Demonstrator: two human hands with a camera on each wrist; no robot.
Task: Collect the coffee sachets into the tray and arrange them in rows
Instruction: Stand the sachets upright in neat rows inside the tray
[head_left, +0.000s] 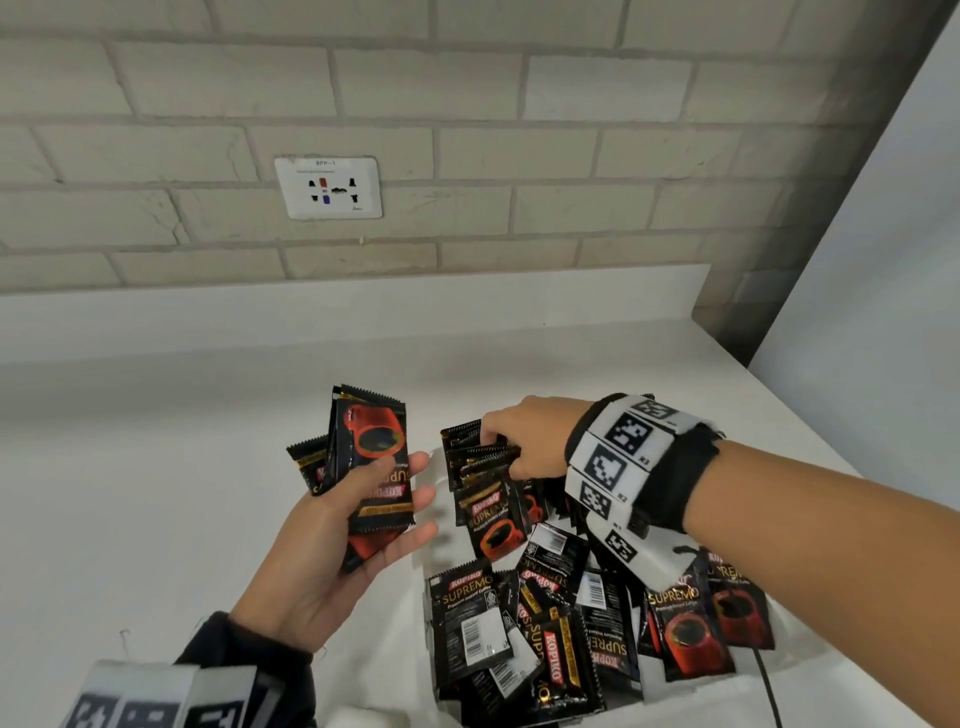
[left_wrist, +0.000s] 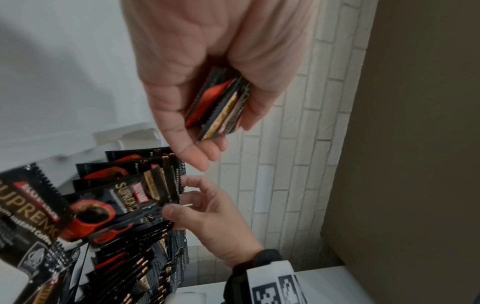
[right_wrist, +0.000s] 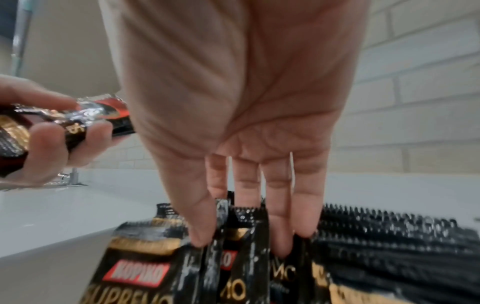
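Black "Kopiko Supremo" coffee sachets fill a white tray (head_left: 696, 688) on the counter. A short row of sachets (head_left: 478, 452) stands on edge at the tray's far end, and several loose sachets (head_left: 545, 623) lie jumbled nearer me. My right hand (head_left: 511, 452) reaches down into that standing row (right_wrist: 376, 236), thumb and fingers (right_wrist: 280, 236) pushed between the top edges and pinching a few. My left hand (head_left: 402, 483) hovers palm-up left of the tray, with the thumb clamping a fanned bunch of sachets (head_left: 371, 441) that also shows in the left wrist view (left_wrist: 221, 107).
The white counter (head_left: 156, 467) runs left and back to a pale brick wall with a socket plate (head_left: 328, 188). A plain wall closes the right side. A black cable (head_left: 766, 680) trails off the tray's near right corner. A tap (right_wrist: 70, 176) stands far left.
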